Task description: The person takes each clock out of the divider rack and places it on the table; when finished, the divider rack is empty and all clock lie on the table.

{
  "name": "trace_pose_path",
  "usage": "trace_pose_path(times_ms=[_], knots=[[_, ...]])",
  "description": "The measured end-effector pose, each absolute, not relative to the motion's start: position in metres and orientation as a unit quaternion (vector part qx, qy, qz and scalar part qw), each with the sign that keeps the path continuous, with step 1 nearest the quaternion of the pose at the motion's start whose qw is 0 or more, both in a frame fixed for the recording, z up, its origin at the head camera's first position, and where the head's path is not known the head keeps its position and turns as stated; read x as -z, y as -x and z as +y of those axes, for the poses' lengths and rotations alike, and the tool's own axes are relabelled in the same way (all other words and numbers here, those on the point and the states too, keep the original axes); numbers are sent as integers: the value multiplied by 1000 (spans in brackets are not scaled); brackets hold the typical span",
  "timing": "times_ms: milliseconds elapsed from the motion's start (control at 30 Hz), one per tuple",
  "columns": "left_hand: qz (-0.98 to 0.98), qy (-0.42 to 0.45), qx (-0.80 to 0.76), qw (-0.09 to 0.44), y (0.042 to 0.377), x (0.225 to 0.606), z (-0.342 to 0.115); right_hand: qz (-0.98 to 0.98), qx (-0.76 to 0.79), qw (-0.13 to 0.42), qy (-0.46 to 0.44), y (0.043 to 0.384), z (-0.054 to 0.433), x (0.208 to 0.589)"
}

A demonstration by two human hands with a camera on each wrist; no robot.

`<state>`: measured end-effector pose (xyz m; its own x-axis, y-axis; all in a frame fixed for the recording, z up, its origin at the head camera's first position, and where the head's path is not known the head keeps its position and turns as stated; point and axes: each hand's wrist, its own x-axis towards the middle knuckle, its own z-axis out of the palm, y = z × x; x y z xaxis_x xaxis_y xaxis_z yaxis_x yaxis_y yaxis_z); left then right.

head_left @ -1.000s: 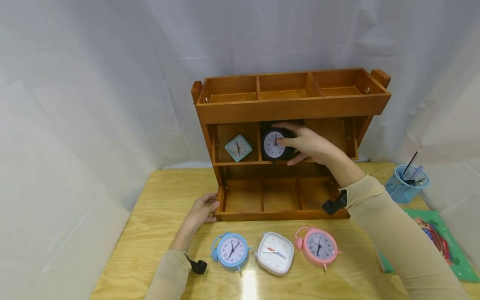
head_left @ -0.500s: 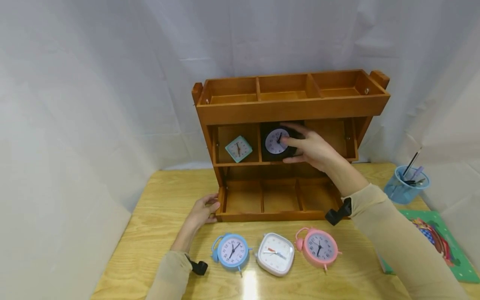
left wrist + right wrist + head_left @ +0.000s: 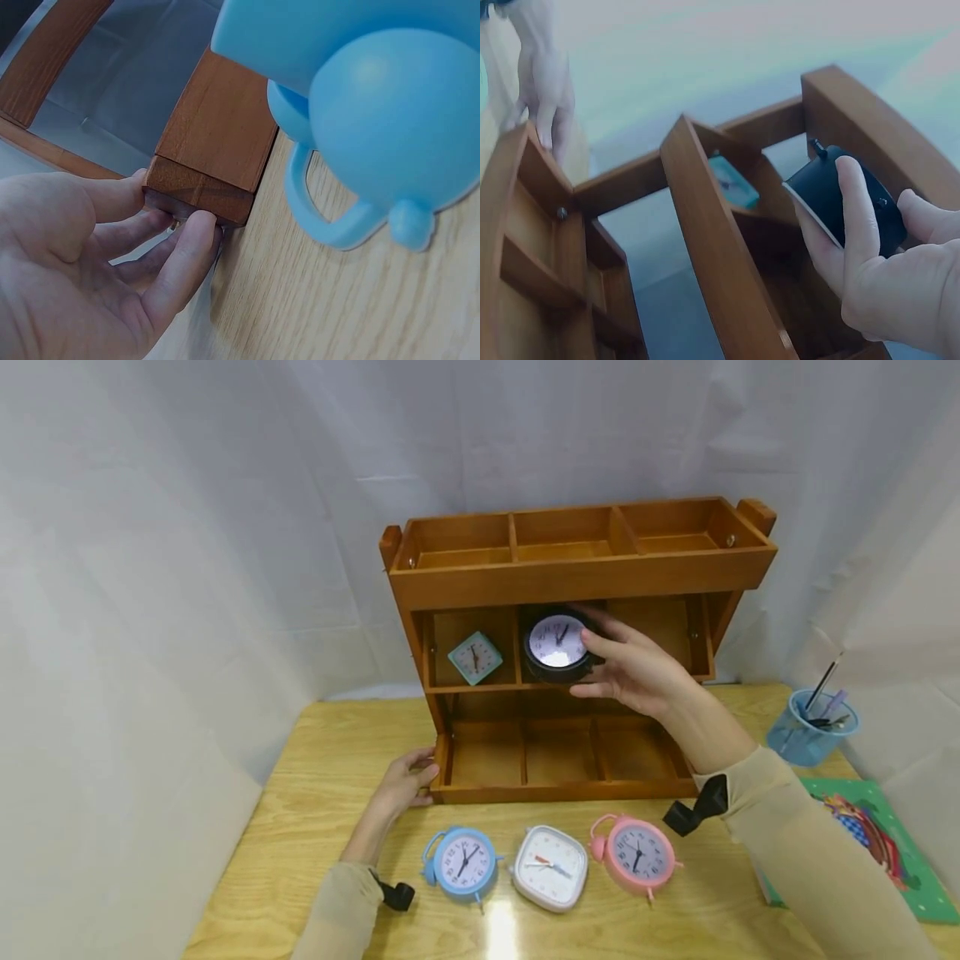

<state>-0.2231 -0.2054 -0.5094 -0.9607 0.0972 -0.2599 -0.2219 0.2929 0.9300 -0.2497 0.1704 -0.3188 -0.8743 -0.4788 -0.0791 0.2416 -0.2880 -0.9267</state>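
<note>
Black clock [image 3: 555,644] tips more face-up than before, fingers of the right hand [image 3: 636,670] gripping it; the left hand [image 3: 402,782] grips the wooden rack [image 3: 585,580].

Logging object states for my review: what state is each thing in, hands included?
Wooden rack: standing
Black clock: in hand, tilted
Teal clock: turned cornerwise
Blue clock: face up
White clock: face up
Pink clock: face up
Pen cup: upright
Green book: closed, lying flat
Left hand: gripping the wooden rack's lower left corner
Right hand: holding the black clock
</note>
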Motion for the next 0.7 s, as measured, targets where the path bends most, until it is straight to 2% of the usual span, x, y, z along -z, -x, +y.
trace_pose_path(times_ms=[333, 700], knots=[[791, 40, -596, 133, 221, 512, -205, 481, 821, 273, 139, 221, 166, 314], [790, 31, -596, 138, 223, 509, -205, 501, 794, 283, 196, 187, 170, 307]])
